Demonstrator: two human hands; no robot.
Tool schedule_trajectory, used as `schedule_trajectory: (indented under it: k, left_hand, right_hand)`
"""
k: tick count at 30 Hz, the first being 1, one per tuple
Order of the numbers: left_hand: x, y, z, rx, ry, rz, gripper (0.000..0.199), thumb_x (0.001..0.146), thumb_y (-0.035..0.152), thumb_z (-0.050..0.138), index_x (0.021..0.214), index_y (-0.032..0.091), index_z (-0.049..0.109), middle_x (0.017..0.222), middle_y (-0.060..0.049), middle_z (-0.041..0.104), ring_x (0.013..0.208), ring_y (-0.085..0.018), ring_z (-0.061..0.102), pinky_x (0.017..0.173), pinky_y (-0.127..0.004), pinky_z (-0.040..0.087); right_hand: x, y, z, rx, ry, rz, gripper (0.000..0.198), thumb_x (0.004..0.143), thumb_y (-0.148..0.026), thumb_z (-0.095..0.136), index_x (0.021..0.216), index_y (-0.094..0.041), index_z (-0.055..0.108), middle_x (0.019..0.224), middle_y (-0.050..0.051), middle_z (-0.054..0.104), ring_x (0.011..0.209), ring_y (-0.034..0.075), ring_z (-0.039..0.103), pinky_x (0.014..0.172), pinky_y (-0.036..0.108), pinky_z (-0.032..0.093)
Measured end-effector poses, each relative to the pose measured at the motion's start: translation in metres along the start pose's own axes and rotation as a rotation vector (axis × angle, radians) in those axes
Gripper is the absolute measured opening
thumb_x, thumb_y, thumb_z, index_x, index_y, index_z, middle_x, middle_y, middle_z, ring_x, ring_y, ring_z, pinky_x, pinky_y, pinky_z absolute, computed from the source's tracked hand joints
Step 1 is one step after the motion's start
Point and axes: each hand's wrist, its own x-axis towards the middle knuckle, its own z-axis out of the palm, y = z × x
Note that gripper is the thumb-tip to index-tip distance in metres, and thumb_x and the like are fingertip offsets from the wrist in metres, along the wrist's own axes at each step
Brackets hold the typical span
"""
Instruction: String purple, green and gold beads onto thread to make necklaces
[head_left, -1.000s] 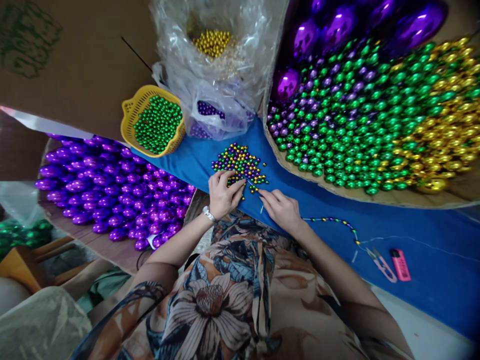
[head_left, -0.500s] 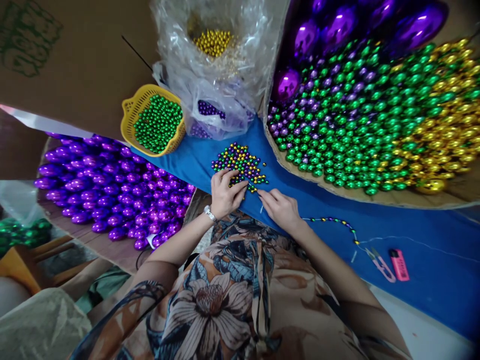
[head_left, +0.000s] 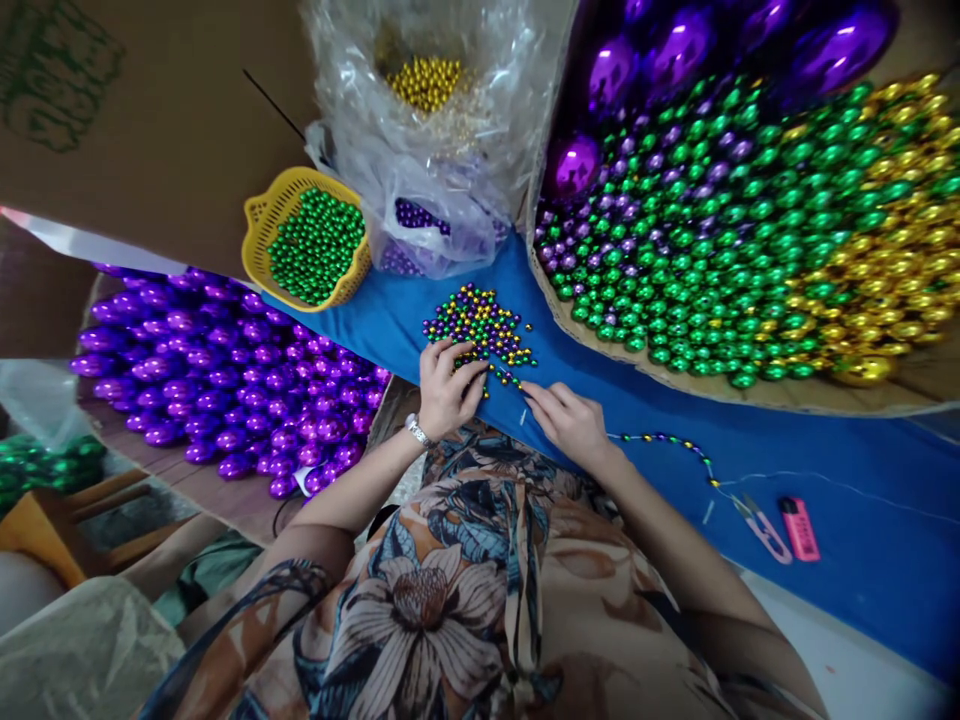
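Observation:
Small purple, green and gold beads (head_left: 480,318) lie in a loose pile on the blue cloth. My left hand (head_left: 452,385), a watch at its wrist, is at the pile's near edge with curled fingers; what its fingertips pinch is too small to make out. A short row of beads (head_left: 506,377) spans the gap between my hands. Thumb and fingers of my right hand (head_left: 566,415) are pinched at the right end of that row, on the bead string. More of the bead string (head_left: 667,438) trails out behind my right wrist across the cloth.
Thread snips (head_left: 765,530) and a pink lighter (head_left: 800,530) lie at right. A yellow basket (head_left: 255,250) holds green beads, beside plastic bags (head_left: 450,250) of gold and purple ones. Cardboard boxes of larger balls (head_left: 712,230) and purple ornaments (head_left: 225,380) flank the blue cloth (head_left: 862,580).
My hands have drawn slightly apart, the left one shifting a little left and the right one a little right. More of the bead row shows between them.

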Motion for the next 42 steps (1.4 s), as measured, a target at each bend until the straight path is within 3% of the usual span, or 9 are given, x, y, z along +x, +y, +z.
schedule_trajectory:
  k: [4,9,19,27,34,42]
  left_hand:
    - [-0.002,0.001,0.002,0.054,0.027,0.049,0.019,0.085,0.030,0.062,0.101,0.028,0.072,0.122,-0.007,0.060,0.126,-0.031,0.041,0.108,-0.057,0.033]
    - [-0.002,-0.001,0.003,0.090,0.013,0.011,0.020,0.086,0.032,0.062,0.103,0.029,0.072,0.127,-0.008,0.057,0.129,-0.033,0.039,0.108,-0.060,0.029]
    - [-0.001,-0.002,0.005,0.062,0.005,0.005,0.019,0.086,0.033,0.061,0.101,0.028,0.071,0.127,-0.008,0.058,0.131,-0.033,0.038,0.109,-0.060,0.028]
    - [-0.003,0.002,0.005,0.064,0.003,0.088,0.020,0.087,0.032,0.060,0.104,0.029,0.070,0.128,-0.008,0.058,0.131,-0.032,0.039,0.109,-0.059,0.029]
    - [-0.003,0.000,-0.001,0.031,0.019,0.081,0.020,0.087,0.029,0.059,0.104,0.024,0.068,0.124,-0.009,0.061,0.129,-0.030,0.042,0.109,-0.056,0.033]
    - [-0.006,0.004,0.005,0.038,0.018,0.145,0.023,0.085,0.029,0.062,0.108,0.030,0.070,0.129,-0.008,0.057,0.133,-0.033,0.038,0.110,-0.061,0.028]
  right_hand:
    - [0.008,-0.002,-0.001,-0.001,-0.028,0.007,0.034,0.100,-0.035,0.043,0.121,-0.026,0.068,0.080,0.001,0.067,0.066,0.007,0.058,0.061,0.021,0.036]
    - [0.010,0.000,0.001,0.019,-0.077,-0.012,0.033,0.100,-0.034,0.043,0.122,-0.027,0.067,0.083,0.001,0.066,0.068,0.007,0.058,0.062,0.021,0.037]
    - [0.010,-0.002,0.002,0.023,-0.061,-0.028,0.033,0.100,-0.032,0.044,0.123,-0.027,0.067,0.083,0.002,0.066,0.070,0.008,0.059,0.063,0.021,0.038]
    - [0.024,-0.012,0.007,-0.021,-0.086,0.009,0.037,0.100,-0.033,0.040,0.129,-0.027,0.063,0.081,0.003,0.065,0.065,0.009,0.058,0.059,0.024,0.035]
    - [0.008,0.000,-0.001,0.026,-0.038,-0.012,0.034,0.100,-0.033,0.043,0.123,-0.027,0.066,0.083,0.002,0.065,0.069,0.008,0.058,0.065,0.020,0.038]
    - [-0.005,0.002,-0.003,0.008,-0.015,0.012,0.033,0.100,-0.036,0.045,0.121,-0.027,0.068,0.081,0.000,0.066,0.067,0.007,0.058,0.063,0.020,0.038]
